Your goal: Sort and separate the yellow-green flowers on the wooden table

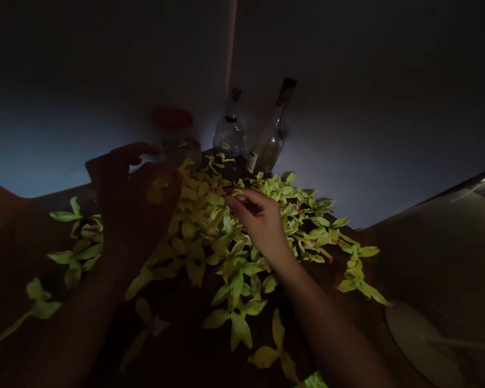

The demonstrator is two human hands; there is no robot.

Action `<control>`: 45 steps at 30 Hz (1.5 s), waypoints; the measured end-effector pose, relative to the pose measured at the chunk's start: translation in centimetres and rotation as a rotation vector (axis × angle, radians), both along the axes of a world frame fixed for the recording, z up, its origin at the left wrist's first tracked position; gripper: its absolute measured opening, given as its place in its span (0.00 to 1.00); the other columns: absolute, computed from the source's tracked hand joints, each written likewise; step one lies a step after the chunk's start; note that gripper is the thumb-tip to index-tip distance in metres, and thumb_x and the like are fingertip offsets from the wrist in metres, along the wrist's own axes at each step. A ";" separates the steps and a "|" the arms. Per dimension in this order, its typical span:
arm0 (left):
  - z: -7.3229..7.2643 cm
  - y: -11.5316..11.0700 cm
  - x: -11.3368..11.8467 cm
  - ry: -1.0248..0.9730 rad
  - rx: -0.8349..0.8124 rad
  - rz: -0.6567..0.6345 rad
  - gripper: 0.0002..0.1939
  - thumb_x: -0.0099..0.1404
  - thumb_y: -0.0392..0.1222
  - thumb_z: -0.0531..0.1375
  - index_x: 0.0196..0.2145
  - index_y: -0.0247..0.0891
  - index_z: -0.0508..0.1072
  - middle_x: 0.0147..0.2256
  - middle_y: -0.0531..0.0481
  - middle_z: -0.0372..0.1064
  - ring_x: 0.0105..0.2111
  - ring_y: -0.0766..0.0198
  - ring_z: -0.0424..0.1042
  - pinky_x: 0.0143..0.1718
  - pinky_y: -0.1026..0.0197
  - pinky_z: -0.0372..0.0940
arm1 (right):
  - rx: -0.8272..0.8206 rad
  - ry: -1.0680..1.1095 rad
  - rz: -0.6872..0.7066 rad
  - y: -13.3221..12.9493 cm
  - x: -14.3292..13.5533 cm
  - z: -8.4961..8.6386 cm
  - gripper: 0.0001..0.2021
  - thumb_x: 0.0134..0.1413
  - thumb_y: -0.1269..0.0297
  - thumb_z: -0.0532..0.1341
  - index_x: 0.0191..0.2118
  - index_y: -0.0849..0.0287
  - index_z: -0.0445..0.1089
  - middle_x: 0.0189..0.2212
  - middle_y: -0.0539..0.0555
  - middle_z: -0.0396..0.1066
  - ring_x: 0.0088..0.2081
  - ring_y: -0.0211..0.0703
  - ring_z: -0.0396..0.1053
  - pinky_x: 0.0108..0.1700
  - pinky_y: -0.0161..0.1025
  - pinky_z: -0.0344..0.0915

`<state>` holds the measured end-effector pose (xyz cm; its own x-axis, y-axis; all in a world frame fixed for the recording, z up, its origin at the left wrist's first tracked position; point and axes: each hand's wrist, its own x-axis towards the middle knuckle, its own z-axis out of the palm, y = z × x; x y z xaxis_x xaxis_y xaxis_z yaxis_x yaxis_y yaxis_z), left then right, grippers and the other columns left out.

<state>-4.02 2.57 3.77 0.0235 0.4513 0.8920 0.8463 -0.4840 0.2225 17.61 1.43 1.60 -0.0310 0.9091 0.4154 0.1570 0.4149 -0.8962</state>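
Yellow-green flowers (202,205) with pointed petals, some tinged pink, lie in a loose heap across the dark surface. Above the heap's middle, my right hand (262,218) has thumb and index finger pinched on a small yellow-green flower piece (236,192). To the left, my left hand (131,196) is raised in deep shadow with curled fingers. A blurred yellowish patch (159,188) shows within that hand; what it is cannot be made out. Single flowers (238,323) are spread nearer to me, below both hands.
Behind the heap stand a red-lidded jar (172,118), a round clear bottle (228,137) with a dark stopper and a tall bottle (272,143), near a wall corner. A pale round object (416,339) is at lower right. The light is dim.
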 end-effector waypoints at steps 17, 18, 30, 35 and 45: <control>-1.2 -0.3 2.5 0.074 -0.357 -0.460 0.17 0.75 0.47 0.58 0.29 0.44 0.79 0.32 0.56 0.78 0.37 0.58 0.74 0.40 0.54 0.61 | 0.098 -0.128 0.146 -0.7 -0.9 0.5 0.15 0.65 0.63 0.61 0.25 0.58 0.69 0.28 0.49 0.66 0.33 0.38 0.65 0.38 0.36 0.60; -1.2 -0.3 2.4 0.032 -0.396 -0.492 0.17 0.74 0.48 0.58 0.29 0.44 0.80 0.32 0.55 0.79 0.37 0.58 0.75 0.41 0.54 0.62 | 0.104 -0.131 0.151 -0.8 -0.9 0.5 0.15 0.65 0.62 0.61 0.25 0.59 0.69 0.27 0.49 0.65 0.33 0.37 0.65 0.38 0.36 0.60; -2.0 -0.5 3.3 -0.018 -0.288 -0.463 0.05 0.70 0.40 0.60 0.37 0.39 0.76 0.47 0.47 0.73 0.47 0.59 0.74 0.51 0.56 0.66 | 0.004 -0.064 0.116 -0.4 -1.0 0.1 0.17 0.61 0.50 0.63 0.30 0.59 0.73 0.26 0.50 0.68 0.31 0.38 0.66 0.34 0.35 0.61; -1.8 -0.2 3.3 -0.292 -0.284 -0.374 0.03 0.68 0.38 0.58 0.35 0.39 0.71 0.45 0.47 0.74 0.44 0.60 0.73 0.48 0.57 0.68 | -0.003 -0.036 0.044 -0.5 -0.9 0.5 0.18 0.59 0.51 0.66 0.26 0.59 0.71 0.21 0.47 0.63 0.25 0.33 0.57 0.28 0.34 0.54; -0.8 -0.1 1.2 -0.198 -0.048 -0.174 0.08 0.66 0.40 0.65 0.43 0.41 0.72 0.46 0.48 0.72 0.47 0.56 0.70 0.54 0.52 0.63 | -0.036 0.165 -0.007 -0.1 -0.9 0.0 0.13 0.56 0.53 0.69 0.29 0.57 0.75 0.28 0.50 0.69 0.31 0.38 0.67 0.37 0.37 0.67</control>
